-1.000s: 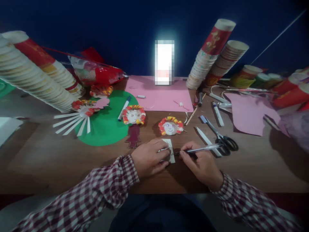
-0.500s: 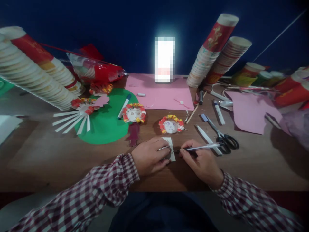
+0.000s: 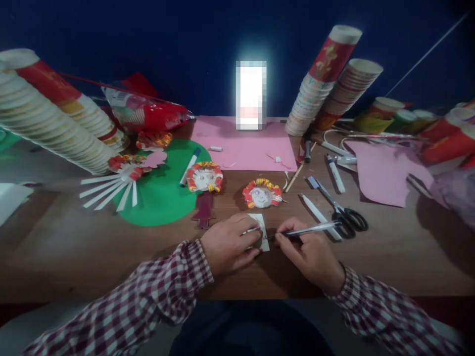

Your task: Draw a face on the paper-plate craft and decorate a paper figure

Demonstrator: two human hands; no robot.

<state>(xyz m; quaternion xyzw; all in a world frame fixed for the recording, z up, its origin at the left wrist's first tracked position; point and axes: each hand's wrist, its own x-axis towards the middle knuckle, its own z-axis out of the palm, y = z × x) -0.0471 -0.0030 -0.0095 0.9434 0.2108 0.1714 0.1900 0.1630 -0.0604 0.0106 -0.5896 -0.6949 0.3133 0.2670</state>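
My left hand (image 3: pixel 230 243) presses down on a small white paper piece (image 3: pixel 261 228) on the wooden table (image 3: pixel 92 247), fingers curled over it with a thin light strip under the fingertips. My right hand (image 3: pixel 308 252) grips a pen (image 3: pixel 311 228), its tip touching the paper's right edge. Just beyond the paper lies a paper-cup face with a red and yellow fringe (image 3: pixel 261 193). A second fringed face with a dark paper body (image 3: pixel 205 179) lies to its left.
Black-handled scissors (image 3: pixel 343 213) and several markers (image 3: pixel 336 174) lie right of my hands. Pink sheets (image 3: pixel 245 146), a green paper disc (image 3: pixel 163 193), tall stacks of paper cups (image 3: pixel 48 116) (image 3: pixel 326 84) and a bright pixelated screen (image 3: pixel 251 95) fill the back.
Both hands stay on the paper and pen with only slight shifts; the view wobbled a little.
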